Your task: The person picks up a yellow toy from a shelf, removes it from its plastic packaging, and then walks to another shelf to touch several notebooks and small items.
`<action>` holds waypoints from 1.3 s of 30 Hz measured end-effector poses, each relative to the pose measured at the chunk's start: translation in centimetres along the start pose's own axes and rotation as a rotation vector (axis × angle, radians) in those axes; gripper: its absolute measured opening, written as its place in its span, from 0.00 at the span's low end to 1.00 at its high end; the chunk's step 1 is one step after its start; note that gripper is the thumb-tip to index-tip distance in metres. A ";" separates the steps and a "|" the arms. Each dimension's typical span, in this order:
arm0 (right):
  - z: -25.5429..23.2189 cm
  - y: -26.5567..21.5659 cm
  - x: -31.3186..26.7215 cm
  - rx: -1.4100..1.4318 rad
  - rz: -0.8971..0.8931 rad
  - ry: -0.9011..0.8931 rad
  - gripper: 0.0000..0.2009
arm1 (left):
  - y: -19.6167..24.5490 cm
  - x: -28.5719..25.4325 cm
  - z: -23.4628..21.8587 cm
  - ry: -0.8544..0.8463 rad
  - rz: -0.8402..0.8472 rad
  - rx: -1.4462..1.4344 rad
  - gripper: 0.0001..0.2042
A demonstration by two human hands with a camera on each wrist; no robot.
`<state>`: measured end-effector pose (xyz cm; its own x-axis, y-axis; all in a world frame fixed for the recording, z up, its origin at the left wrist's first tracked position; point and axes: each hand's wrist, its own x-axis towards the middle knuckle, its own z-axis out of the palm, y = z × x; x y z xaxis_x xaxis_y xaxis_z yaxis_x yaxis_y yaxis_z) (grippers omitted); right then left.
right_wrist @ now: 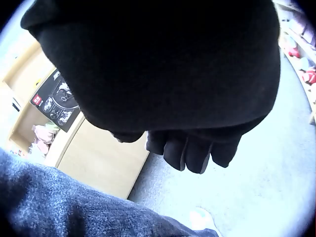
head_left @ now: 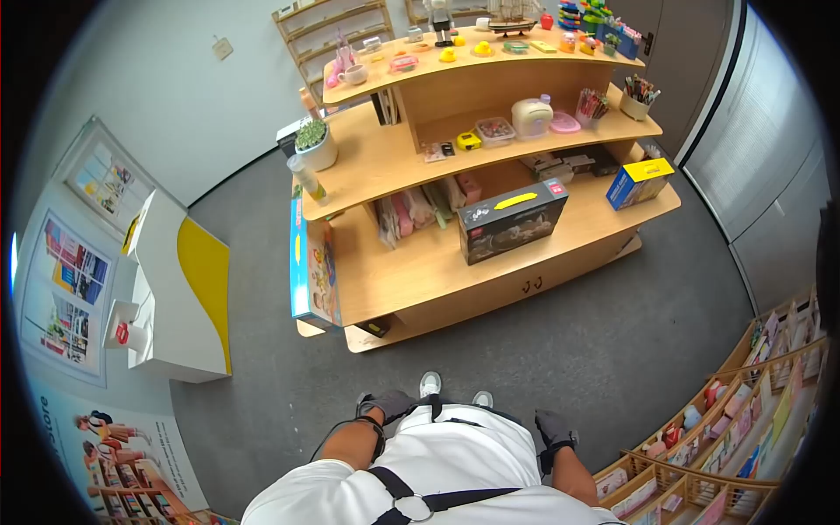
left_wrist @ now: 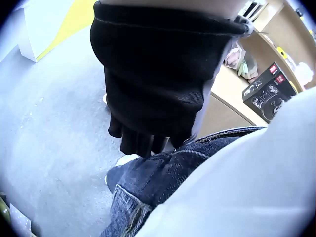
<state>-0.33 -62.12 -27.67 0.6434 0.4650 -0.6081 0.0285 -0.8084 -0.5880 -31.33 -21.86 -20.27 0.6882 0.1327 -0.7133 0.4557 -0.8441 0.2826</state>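
Note:
Both hands wear dark gloves and hang at the person's sides. The left hand (head_left: 391, 404) is beside the hip in the head view; in the left wrist view its fingers (left_wrist: 143, 143) point down beside the jeans, holding nothing visible. The right hand (head_left: 556, 429) hangs away from the body on the other side, and its loosely bent fingers (right_wrist: 190, 150) show nothing in them. In front stands a tiered wooden shelf unit (head_left: 394, 289), out of reach of both hands. A black box (head_left: 514, 220) with a yellow handle stands on its lower shelf.
A blue and yellow box (head_left: 640, 183) stands right on the shelf unit, a tall blue box (head_left: 313, 271) at its left end. A potted plant (head_left: 316, 144) sits on the middle tier. A white and yellow counter (head_left: 188, 297) is at left, slatted racks (head_left: 700, 464) at lower right.

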 end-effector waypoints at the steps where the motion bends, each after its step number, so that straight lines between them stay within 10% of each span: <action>1: -0.3 -0.6 0.3 0.004 0.032 -0.035 0.25 | -0.1 0.2 0.7 0.037 0.028 0.048 0.16; 13: -0.8 -1.1 0.0 -0.287 -0.032 -0.153 0.27 | 2.8 0.8 -1.6 -0.064 -0.247 -0.236 0.26; 39: -1.2 -0.7 0.2 -0.354 0.018 -0.172 0.29 | 2.3 1.0 0.2 -0.033 -0.189 -0.371 0.25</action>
<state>0.74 -61.91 -26.76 0.5099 0.4786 -0.7148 0.2995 -0.8777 -0.3740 -29.67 -23.78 -20.46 0.5574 0.2451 -0.7933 0.7488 -0.5610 0.3528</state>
